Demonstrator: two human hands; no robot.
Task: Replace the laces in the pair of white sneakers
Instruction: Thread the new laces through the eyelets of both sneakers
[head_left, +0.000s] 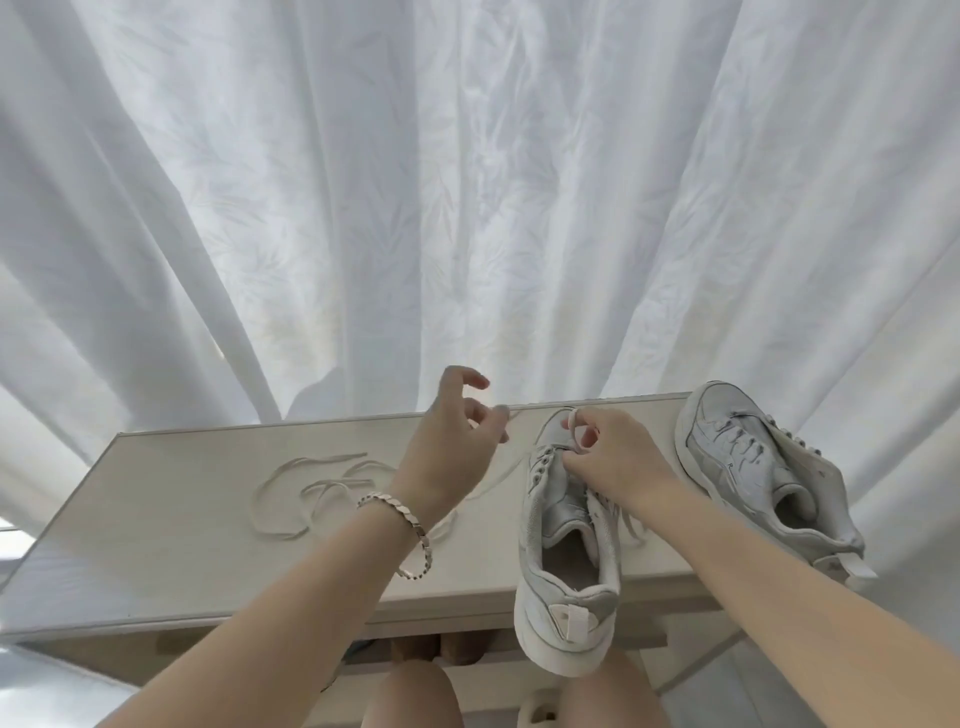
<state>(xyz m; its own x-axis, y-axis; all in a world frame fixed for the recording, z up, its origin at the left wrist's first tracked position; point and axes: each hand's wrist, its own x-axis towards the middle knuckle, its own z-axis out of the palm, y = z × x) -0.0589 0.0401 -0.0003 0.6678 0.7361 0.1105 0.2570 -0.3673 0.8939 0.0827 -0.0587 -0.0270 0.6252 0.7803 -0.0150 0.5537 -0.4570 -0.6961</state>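
Now the near sneaker lies toe-away on the pale counter, its heel hanging over the front edge. The right hand rests on its front eyelets, the grip closed, with thumb and curled fingers pinching a loop of the lace. The left hand, with a bracelet on the wrist, is raised just left of the toe; thumb and forefinger pinch the lace's other end while the remaining fingers curl loosely. A loose lace lies tangled further left on the counter. The second sneaker sits tilted at the right end, still laced. A white curtain hangs behind.
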